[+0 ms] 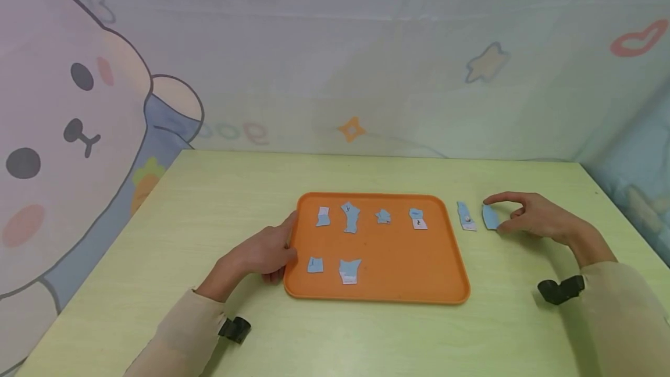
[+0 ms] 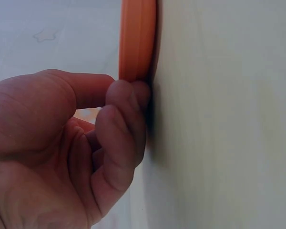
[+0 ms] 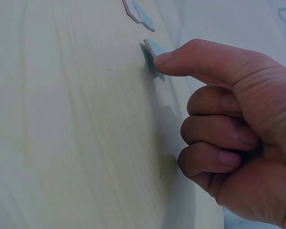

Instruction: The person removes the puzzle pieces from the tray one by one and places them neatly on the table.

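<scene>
At its left edge, an orange tray (image 1: pixel 403 272) is gripped by my left hand (image 1: pixel 267 252), thumb on the rim and fingertips at its side and underside, as the left wrist view shows. My right hand (image 1: pixel 541 220) pinches a blue cardboard piece (image 1: pixel 489 218) between thumb and index finger, to the right of the tray. In the right wrist view that piece (image 3: pixel 155 47) looks tilted up from the table, with a shadow below it, and the other three fingers are curled in. Another blue and white cardboard piece (image 1: pixel 466 217) lies flat between the tray and my right hand.
Several blue and white cut pieces lie apart on the tray, among them a tall one (image 1: pixel 350 217) at the back and a wider one (image 1: pixel 349 271) at the front. The pale wooden table (image 1: pixel 366 342) ends at a printed cloth backdrop (image 1: pixel 324 63).
</scene>
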### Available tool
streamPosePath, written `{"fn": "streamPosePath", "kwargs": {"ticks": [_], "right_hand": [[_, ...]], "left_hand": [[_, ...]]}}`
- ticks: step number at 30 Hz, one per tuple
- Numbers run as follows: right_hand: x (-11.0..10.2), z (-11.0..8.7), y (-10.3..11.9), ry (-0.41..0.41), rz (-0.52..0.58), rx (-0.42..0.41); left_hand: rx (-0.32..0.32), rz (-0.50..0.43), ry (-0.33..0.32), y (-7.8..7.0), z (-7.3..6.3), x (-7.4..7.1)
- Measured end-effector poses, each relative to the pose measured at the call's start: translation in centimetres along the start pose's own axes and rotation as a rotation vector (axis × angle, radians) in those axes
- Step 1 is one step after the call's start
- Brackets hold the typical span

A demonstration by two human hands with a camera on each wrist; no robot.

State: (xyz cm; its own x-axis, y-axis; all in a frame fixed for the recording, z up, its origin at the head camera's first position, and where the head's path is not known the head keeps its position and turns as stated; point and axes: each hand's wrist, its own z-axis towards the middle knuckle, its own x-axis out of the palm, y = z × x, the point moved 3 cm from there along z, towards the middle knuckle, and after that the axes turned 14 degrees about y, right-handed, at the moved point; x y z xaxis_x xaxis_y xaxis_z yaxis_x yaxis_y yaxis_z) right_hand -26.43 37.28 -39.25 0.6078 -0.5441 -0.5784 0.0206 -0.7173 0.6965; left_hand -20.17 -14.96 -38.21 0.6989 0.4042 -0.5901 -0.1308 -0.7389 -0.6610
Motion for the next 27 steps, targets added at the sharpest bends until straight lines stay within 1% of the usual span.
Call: {"fn": "streamPosePath", "kwargs": {"ticks": [5,9,17,23,27], "right_hand": [[-0.11,0.08,-0.06,0.010,0.007,0.003],[-0.20,0.32,-0.09,0.019,0.003,0.000],[-0.47,0.69,0.20,0.026,-0.064,0.008],[-0.44,0.77,0.10,0.024,-0.095,0.021],[-0.43,0.47,0.03,0.021,-0.053,0.013]], "left_hand": [[0.010,-0.003,-0.002,-0.13,-0.05,-0.07],[0.002,-0.007,0.001,-0.07,-0.04,-0.02],[0.011,-0.004,-0.001,-0.09,-0.09,-0.04],[0.002,-0.005,-0.002,-0.11,-0.06,-0.02],[-0.002,-0.001,-0.001,-0.05,-0.05,0.06]]}}
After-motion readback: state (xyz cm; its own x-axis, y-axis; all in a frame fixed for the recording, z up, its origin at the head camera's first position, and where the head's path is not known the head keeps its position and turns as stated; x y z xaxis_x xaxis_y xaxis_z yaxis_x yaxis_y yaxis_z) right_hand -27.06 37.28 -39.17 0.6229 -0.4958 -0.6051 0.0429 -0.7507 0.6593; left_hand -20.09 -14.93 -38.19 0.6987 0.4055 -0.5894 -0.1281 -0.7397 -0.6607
